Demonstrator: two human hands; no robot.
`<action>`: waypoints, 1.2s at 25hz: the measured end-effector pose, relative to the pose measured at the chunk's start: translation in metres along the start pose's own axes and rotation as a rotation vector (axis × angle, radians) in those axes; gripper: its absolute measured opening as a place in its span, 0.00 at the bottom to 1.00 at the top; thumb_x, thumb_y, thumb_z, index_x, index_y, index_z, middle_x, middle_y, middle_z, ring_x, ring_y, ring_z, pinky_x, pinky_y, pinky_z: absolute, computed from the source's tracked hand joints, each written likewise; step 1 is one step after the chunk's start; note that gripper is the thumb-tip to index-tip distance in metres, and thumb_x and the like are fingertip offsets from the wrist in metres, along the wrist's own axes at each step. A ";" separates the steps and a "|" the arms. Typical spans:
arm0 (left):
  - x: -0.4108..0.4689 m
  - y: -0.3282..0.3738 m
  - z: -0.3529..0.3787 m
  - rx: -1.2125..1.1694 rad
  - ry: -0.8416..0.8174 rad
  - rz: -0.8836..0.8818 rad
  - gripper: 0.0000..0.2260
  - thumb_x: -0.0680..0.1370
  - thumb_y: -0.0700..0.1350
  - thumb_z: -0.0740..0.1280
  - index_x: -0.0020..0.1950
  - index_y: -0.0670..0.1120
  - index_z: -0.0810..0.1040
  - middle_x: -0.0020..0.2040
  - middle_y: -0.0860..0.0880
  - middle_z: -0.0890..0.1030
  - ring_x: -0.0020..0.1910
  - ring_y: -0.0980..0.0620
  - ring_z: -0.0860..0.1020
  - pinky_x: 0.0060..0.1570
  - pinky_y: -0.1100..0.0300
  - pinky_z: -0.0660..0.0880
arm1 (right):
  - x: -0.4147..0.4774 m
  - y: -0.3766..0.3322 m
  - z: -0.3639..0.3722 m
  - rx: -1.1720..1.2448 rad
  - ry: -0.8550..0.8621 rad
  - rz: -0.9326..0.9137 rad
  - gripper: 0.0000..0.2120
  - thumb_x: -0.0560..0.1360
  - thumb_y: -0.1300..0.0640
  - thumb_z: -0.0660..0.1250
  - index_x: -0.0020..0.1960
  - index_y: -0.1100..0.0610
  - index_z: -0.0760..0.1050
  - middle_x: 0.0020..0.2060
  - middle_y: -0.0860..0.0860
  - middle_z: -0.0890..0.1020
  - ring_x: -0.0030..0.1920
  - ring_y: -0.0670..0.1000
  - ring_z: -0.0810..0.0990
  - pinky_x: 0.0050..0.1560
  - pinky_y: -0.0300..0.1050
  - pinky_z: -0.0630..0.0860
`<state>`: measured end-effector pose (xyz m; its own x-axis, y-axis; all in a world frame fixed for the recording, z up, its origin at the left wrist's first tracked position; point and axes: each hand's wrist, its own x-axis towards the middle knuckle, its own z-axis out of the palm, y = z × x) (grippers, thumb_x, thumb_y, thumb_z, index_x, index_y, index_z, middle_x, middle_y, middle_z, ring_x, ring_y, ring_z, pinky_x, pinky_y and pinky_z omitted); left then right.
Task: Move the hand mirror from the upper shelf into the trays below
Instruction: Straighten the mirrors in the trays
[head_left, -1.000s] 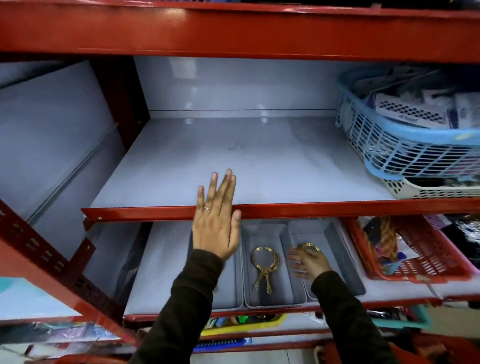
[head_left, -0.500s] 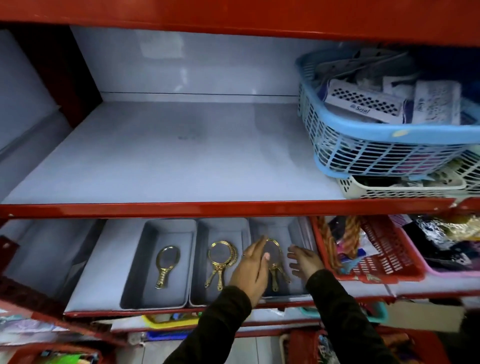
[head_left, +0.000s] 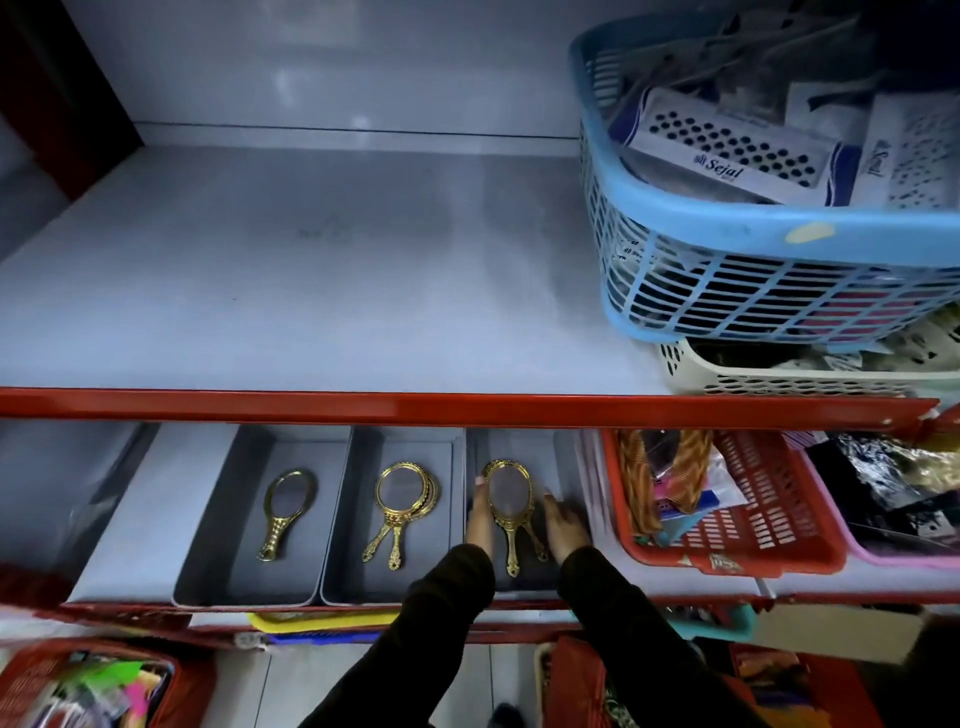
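Between both hands (head_left: 480, 514) (head_left: 563, 522), hand mirror (head_left: 508, 500)

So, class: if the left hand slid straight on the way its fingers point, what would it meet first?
Probably the far wall of the grey plastic tray it is in. The left hand points up the tray beside the gold oval hand mirror; depth is unclear.

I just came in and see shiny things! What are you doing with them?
A person is sorting gold hand mirrors into three grey trays on the lower shelf. Both hands, left and right, flank the mirrors in the right tray. The left tray holds one mirror, the middle tray a pair.
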<state>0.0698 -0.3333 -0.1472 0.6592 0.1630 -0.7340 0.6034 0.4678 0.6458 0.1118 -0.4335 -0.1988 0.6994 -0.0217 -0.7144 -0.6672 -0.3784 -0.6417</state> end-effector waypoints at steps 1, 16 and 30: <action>0.001 -0.004 0.002 0.011 -0.001 -0.013 0.28 0.82 0.56 0.44 0.77 0.40 0.54 0.77 0.41 0.56 0.77 0.44 0.57 0.73 0.54 0.55 | 0.000 0.000 0.001 0.006 -0.006 0.011 0.25 0.83 0.48 0.48 0.70 0.65 0.69 0.69 0.64 0.73 0.68 0.61 0.72 0.64 0.46 0.67; 0.047 -0.027 0.001 -0.137 0.132 -0.061 0.33 0.79 0.63 0.45 0.77 0.43 0.58 0.76 0.42 0.63 0.75 0.42 0.60 0.74 0.45 0.55 | 0.025 0.021 0.008 0.054 -0.102 0.049 0.30 0.78 0.36 0.53 0.71 0.53 0.71 0.71 0.57 0.73 0.71 0.58 0.71 0.72 0.52 0.66; 0.034 -0.025 0.005 -0.147 0.128 -0.085 0.33 0.79 0.65 0.44 0.78 0.46 0.55 0.78 0.42 0.58 0.76 0.41 0.57 0.75 0.45 0.54 | 0.034 0.034 0.007 0.149 -0.141 0.049 0.18 0.80 0.52 0.58 0.67 0.55 0.75 0.67 0.56 0.77 0.67 0.59 0.74 0.71 0.58 0.68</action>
<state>0.0792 -0.3438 -0.1868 0.5404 0.2223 -0.8115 0.5764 0.6049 0.5495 0.1111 -0.4409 -0.2463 0.6292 0.0969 -0.7712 -0.7374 -0.2391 -0.6317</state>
